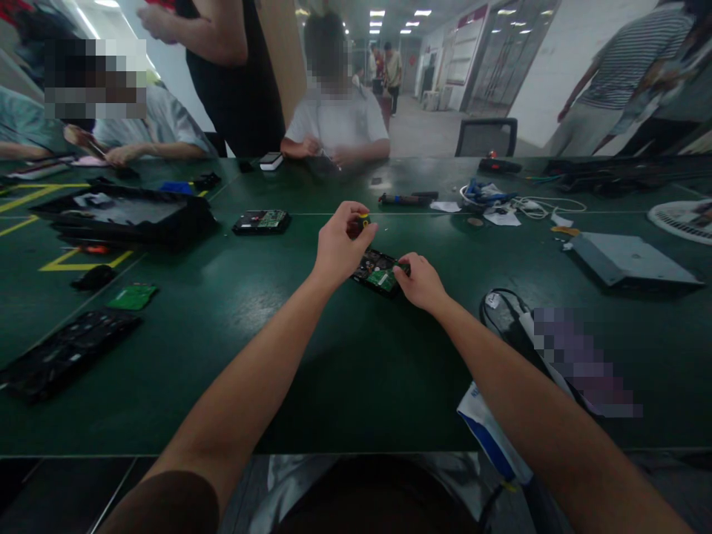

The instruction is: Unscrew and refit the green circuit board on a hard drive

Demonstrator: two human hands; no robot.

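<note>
In the middle of the green table lies a flat black device point(382, 277) with a green circuit board showing on top; it looks like a hard drive. Over its far left part, my left hand point(340, 245) is closed in a pinch round a small yellow-and-black handle point(365, 221), which looks like a screwdriver's. Its lower end is hidden behind my fingers. My right hand point(423, 283) grips the right edge of the device, thumb and fingers bent round the corner. The device rests flat on the tabletop.
A similar black device point(261, 221) lies farther left, near a black tray point(127, 211). At left are a green circuit board point(132, 297) and a long black part point(72, 348). To the right are a grey metal box point(631, 259), cables point(489, 194) and a white fan point(687, 220). People sit opposite.
</note>
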